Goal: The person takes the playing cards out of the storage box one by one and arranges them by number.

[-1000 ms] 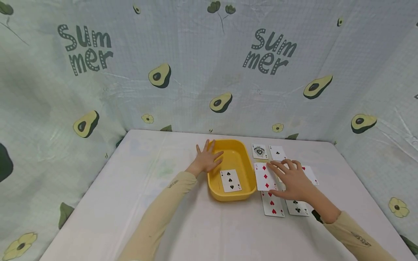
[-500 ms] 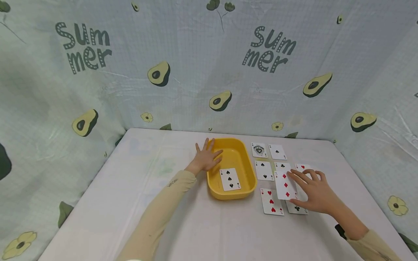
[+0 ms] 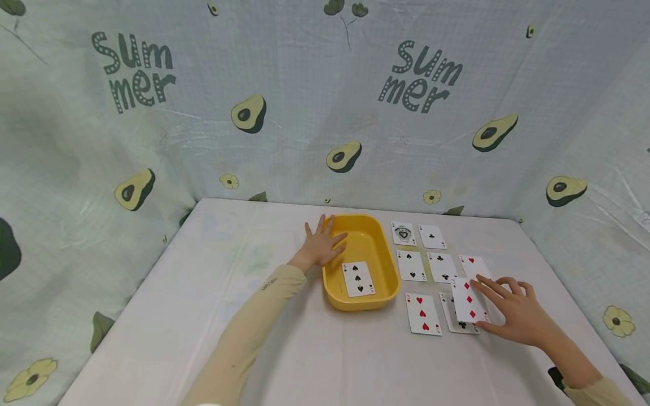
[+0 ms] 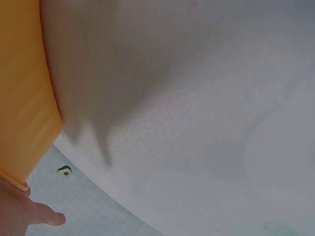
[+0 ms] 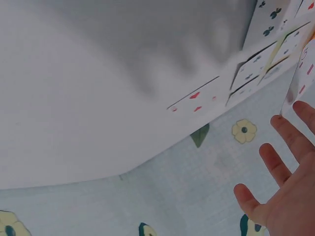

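My right hand holds a three of diamonds playing card by its edges, thumb at the near corner and fingertips at the far one. The card overlaps a three of clubs in the head view. In the right wrist view its edge shows at the fingertips, the other fingers spread. My left hand rests with straight, spread fingers over the left rim of a yellow plastic tub. Inside the tub lies a three of spades. The left wrist view shows the tub's outer wall and a finger.
Right of the tub, face-up cards lie in rows: an ace of spades and ace of clubs at the back, then twos of spades, clubs and hearts. Nearer lies a three of hearts.
My right hand has carried the three of diamonds rightward and nearer, from beside the tub to over the three of clubs. My left hand has stayed on the tub's rim.
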`<state>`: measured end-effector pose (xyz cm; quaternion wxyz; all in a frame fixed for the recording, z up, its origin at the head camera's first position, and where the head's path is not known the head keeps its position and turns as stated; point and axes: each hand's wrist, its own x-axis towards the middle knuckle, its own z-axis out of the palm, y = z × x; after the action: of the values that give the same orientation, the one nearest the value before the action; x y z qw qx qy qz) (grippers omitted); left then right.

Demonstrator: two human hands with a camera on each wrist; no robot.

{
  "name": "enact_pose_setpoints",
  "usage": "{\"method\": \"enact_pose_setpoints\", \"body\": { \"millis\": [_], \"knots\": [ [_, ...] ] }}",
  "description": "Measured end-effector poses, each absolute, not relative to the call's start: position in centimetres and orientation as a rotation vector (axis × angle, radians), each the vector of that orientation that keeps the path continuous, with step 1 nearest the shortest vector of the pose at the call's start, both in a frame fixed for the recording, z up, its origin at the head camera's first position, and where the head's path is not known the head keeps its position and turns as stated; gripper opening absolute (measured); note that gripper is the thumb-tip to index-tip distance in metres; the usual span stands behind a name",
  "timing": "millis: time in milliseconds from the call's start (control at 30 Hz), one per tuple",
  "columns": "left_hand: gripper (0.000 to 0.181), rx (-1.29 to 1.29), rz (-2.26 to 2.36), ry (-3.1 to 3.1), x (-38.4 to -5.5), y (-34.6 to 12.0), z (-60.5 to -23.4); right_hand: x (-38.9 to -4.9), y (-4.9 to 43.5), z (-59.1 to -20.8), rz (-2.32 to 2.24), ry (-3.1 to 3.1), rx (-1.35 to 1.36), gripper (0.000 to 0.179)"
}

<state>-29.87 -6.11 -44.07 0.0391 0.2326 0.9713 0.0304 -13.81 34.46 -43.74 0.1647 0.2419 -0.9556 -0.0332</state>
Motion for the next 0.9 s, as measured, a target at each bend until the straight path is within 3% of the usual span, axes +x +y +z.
{"method": "enact_pose_setpoints", "body": {
  "millis": [900],
  "knots": [
    [0.046,0.706,0.095,2.951,-30.0,-6.1,-43.6,-12.8,39.8,-45.3,-0.174,-2.831,0.627,0.087]
  ]
}}
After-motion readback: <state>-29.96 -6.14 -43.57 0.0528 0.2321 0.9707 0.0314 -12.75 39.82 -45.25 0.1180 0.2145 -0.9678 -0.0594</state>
